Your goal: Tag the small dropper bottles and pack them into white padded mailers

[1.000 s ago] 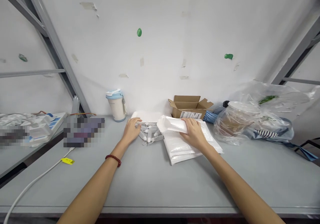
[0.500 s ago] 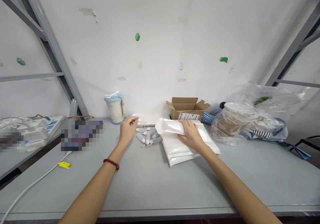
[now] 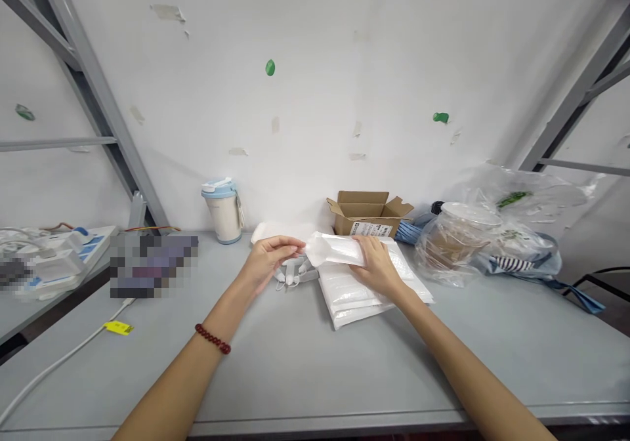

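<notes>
My left hand (image 3: 273,260) is pinched at the open mouth of a white padded bubble bag (image 3: 335,247); whatever its fingertips hold is hidden. With the fingers on top, my right hand (image 3: 377,264) grips that bag by its right part. Under it lies a stack of white bubble bags (image 3: 357,296), flat on the grey table. Several small whitish bottle-like pieces with thin loops (image 3: 290,275) lie below and beside my left fingers, partly covered by the hand. Behind them rests a white plastic bag or wrapper (image 3: 280,230).
An open cardboard box (image 3: 369,212) stands at the wall, with a blue-lidded cup (image 3: 222,211) to its left. A plastic-wrapped tub (image 3: 457,237) and a blue bag (image 3: 531,264) are on the right. Left are a pixelated dark object (image 3: 155,267) and a white cable (image 3: 73,346).
My left hand has moved right, from over the small pieces to the bubble bag's mouth. My right hand and the bag stay nearly in place. The view has shifted slightly.
</notes>
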The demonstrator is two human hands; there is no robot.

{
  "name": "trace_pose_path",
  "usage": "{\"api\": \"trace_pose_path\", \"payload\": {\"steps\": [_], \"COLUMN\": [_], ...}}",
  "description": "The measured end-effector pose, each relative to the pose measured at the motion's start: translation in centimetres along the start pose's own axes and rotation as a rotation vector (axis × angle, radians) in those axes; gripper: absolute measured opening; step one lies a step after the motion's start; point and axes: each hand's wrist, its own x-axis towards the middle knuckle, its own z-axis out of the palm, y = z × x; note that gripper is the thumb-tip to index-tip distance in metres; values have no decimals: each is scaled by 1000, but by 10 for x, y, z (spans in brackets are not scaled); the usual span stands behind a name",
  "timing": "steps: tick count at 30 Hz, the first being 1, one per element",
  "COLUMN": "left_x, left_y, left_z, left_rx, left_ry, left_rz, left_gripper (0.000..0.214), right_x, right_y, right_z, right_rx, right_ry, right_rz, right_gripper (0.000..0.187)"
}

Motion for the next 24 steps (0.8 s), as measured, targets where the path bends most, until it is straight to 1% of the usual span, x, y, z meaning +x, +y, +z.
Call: {"api": "trace_pose_path", "payload": {"steps": [2,3,6,9,12,14,16,18,20,24], "left_x": [-2,-3,-4,-3,-1,0,1,0,0,-1], "left_y": [-5,-7,-13,-17,-20,-21,-23,-23,-22,-17], "left_z": [8,12,22,26,26,24,23,23,23,21], "left_rx": [30,37,47,70,129,200,267,289,255,75], "left_ry": [-54,-54,21,109,176,211,259,295,287,249], "left_rz": [-32,-36,-18,-10,-22,-1,49,61,6,-121], "left_gripper": [20,19,18,18,18,19,24,33,40,43], "right_x": [0,0,-1,-1,-1,-1,-1,-1,-2,-2], "right_y": [0,0,0,1,0,-2,-5,-9,-13,-14], "right_z": [0,0,1,2,1,0,-2,-4,-4,-4], "right_rx": [3,3,4,3,-17,-28,-25,-24,-33,-41], "right_ry": [-2,-2,-10,-17,-16,-16,-16,-19,-24,-17], "right_rz": [-6,-13,-30,-38,-50,-68,-96,-129,-155,-150], "right_gripper": [43,44,46,46,46,45,45,44,44,43]}}
